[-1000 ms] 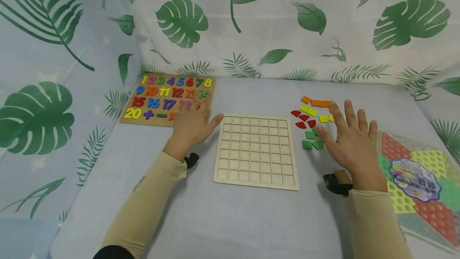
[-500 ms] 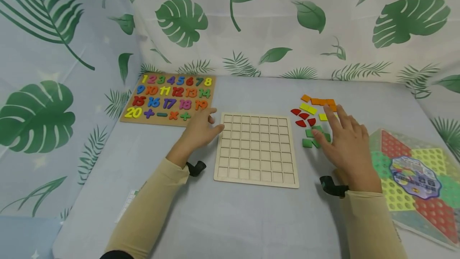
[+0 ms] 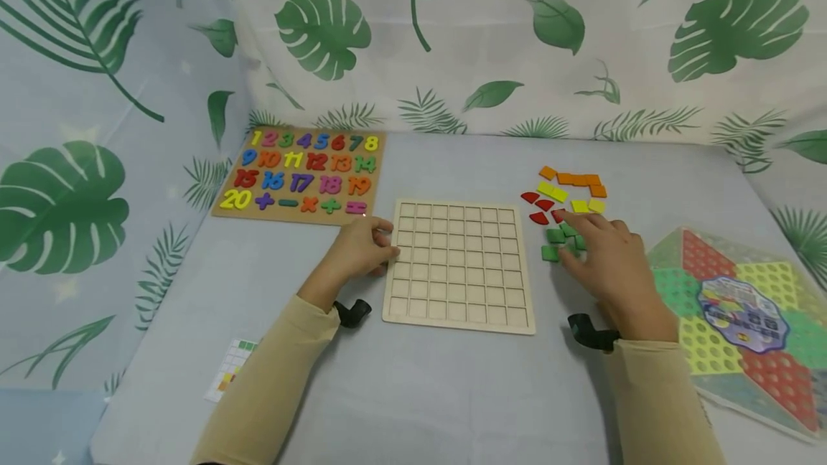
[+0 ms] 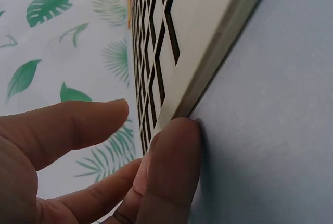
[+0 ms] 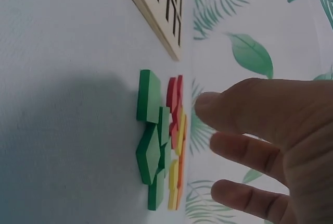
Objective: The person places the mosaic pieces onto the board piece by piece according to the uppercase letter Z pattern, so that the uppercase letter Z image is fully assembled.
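A wooden board with a square grid [image 3: 459, 264] lies in the middle of the table, its cells bare. At its left edge is my left hand [image 3: 352, 253]; in the left wrist view a fingertip [image 4: 174, 151] rests against the board's side, with the other fingers loosely bent. Over the green tiles [image 3: 555, 236] hovers my right hand [image 3: 610, 264], thumb and fingers apart and holding nothing. Its thumb [image 5: 239, 104] shows above the tiles in the right wrist view. Red quarter-round pieces [image 3: 538, 218], yellow tiles [image 3: 553, 192] and orange tiles [image 3: 575, 179] lie just beyond.
A number puzzle board [image 3: 284, 217] lies at the back left. On the right is a clear-covered, colourful star-patterned game board [image 3: 743, 307]. A small pattern card [image 3: 232, 368] lies partly under the left sleeve. A leaf-print cloth [image 3: 446, 56] hangs behind the table.
My left hand has come down from over the number puzzle to the grid board's left edge. My right hand has lowered toward the green tiles, its fingers bending. The pattern card has come into view.
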The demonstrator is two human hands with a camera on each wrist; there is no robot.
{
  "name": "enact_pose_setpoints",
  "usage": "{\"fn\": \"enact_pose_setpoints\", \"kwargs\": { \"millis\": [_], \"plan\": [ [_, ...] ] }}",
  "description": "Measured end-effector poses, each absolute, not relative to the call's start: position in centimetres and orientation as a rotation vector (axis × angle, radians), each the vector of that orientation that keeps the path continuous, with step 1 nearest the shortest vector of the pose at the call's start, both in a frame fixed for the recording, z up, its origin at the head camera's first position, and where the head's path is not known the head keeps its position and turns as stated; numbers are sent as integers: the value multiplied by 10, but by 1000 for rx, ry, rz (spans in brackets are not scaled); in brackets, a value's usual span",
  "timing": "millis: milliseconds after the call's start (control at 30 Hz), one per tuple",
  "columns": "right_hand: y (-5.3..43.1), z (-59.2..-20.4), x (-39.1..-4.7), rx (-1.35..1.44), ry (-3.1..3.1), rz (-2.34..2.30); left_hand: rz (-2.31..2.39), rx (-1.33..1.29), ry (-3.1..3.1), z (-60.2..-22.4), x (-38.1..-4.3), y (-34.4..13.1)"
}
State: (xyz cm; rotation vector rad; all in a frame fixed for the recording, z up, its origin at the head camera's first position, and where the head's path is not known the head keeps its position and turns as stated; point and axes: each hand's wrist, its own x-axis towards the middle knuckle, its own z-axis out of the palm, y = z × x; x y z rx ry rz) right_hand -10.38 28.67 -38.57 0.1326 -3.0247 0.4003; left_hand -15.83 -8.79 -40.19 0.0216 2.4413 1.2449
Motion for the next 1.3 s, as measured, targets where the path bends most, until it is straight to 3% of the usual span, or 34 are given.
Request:
{"fn": "enact_pose_setpoints", "kwargs": {
  "millis": [1067,1300],
  "plan": [
    [270,-397,-117,195,-3158,311,1328,-72,2421,-409,-157,-88],
    [262,-390,-129,315,-3067,422,1353,-65,2417,-409,-157,-89]
  ]
}}
